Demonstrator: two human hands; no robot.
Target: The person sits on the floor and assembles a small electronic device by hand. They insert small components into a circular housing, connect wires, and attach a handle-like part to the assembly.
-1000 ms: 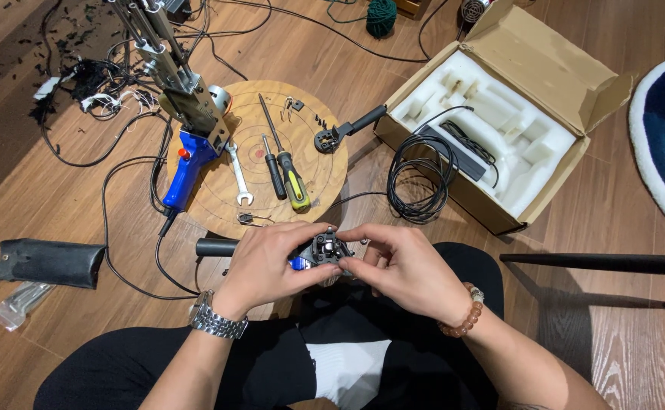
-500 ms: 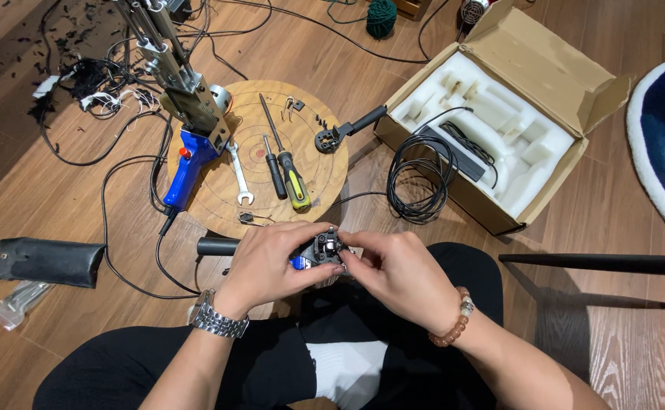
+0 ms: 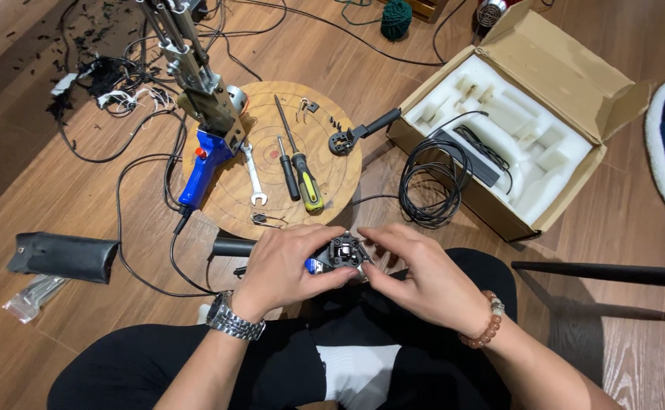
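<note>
We are gripping a small black mechanical part with a blue end [image 3: 338, 253] over our lap, our left hand [image 3: 290, 266] closing around its left side while our right hand [image 3: 423, 277] is pinching its right edge with thumb and fingertips. Just beyond the left hand, a black cylindrical handle [image 3: 233, 247] is lying on the wooden floor [image 3: 82, 190]. Farther out, a round wooden board [image 3: 332, 171] is carrying a black-and-yellow screwdriver [image 3: 302, 171], a smaller black screwdriver [image 3: 287, 168], a silver open-end wrench [image 3: 254, 178] and a blue-handled metal tool [image 3: 199, 163]. Black coiled cable [image 3: 431, 182] is resting near the board's right side, against an open cardboard box with white foam lining [image 3: 514, 129]. Well to our left, a black leather pouch [image 3: 63, 257] is lying on the floor.
</note>
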